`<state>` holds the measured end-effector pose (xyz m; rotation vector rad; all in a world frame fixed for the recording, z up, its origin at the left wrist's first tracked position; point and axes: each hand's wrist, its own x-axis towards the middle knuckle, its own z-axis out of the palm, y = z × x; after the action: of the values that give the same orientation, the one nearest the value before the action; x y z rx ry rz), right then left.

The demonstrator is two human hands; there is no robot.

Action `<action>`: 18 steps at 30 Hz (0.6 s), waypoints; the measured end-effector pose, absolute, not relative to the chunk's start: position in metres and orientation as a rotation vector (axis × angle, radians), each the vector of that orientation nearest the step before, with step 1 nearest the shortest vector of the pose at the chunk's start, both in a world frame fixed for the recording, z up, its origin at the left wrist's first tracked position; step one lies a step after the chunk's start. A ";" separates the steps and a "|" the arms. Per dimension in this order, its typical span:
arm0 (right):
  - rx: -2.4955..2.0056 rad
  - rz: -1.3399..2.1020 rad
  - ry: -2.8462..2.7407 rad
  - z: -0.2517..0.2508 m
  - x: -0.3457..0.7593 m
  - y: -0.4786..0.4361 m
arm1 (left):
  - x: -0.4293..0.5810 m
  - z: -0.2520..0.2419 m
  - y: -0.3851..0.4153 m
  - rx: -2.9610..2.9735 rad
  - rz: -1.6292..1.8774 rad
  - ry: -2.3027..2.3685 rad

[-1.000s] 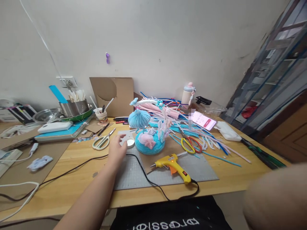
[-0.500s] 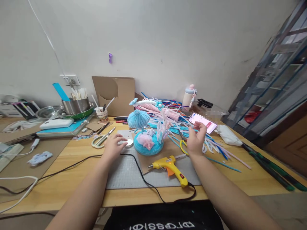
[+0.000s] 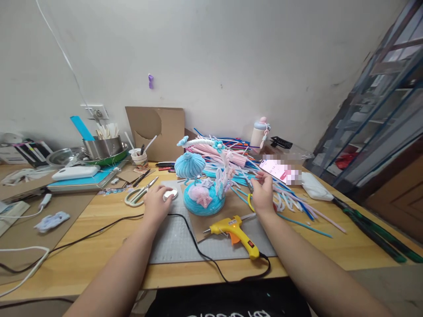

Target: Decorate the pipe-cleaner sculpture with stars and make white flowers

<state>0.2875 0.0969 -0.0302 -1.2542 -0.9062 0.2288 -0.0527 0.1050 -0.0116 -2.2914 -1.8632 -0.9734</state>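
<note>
My left hand [image 3: 157, 202] has its fingers and thumb around the edge of a small white disc [image 3: 170, 193] on the grey cutting mat [image 3: 172, 246]. Beside it lie scissors with pale handles [image 3: 134, 198]. In the middle stands a blue and pink pipe-cleaner lamp [image 3: 204, 200] with a shell-shaped shade [image 3: 189, 165] hanging from a curved white arm. My right hand [image 3: 263, 193], fingers curled, is over a yellow-handled tool [image 3: 250, 203] at the edge of the pipe cleaners [image 3: 218, 154]; its grip is partly hidden. A yellow hot glue gun [image 3: 233, 229] lies in front of the lamp.
A black cord [image 3: 194, 240] runs across the mat. Right of the pile are a lit phone [image 3: 276, 171] and a white case [image 3: 315, 186]. A bottle [image 3: 260, 134], cardboard [image 3: 168, 132] and a metal pot [image 3: 103, 146] stand along the back.
My left fingers have closed in on the white disc, which has shifted slightly left. My right hand has moved down and left, away from the phone, and its fingers have curled.
</note>
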 end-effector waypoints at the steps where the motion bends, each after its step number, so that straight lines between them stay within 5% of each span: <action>1: -1.255 0.259 -0.915 -0.031 0.287 0.097 | -0.047 -0.012 0.102 -2.341 -0.977 -1.837; 18: -1.357 0.493 -1.121 -0.031 0.280 0.092 | 0.020 -0.008 0.096 -2.734 -0.861 -1.819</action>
<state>0.2796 0.0924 -0.0314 -1.3567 -1.1206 0.4925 0.0197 0.0957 -0.0077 -2.7342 -1.8191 -0.8608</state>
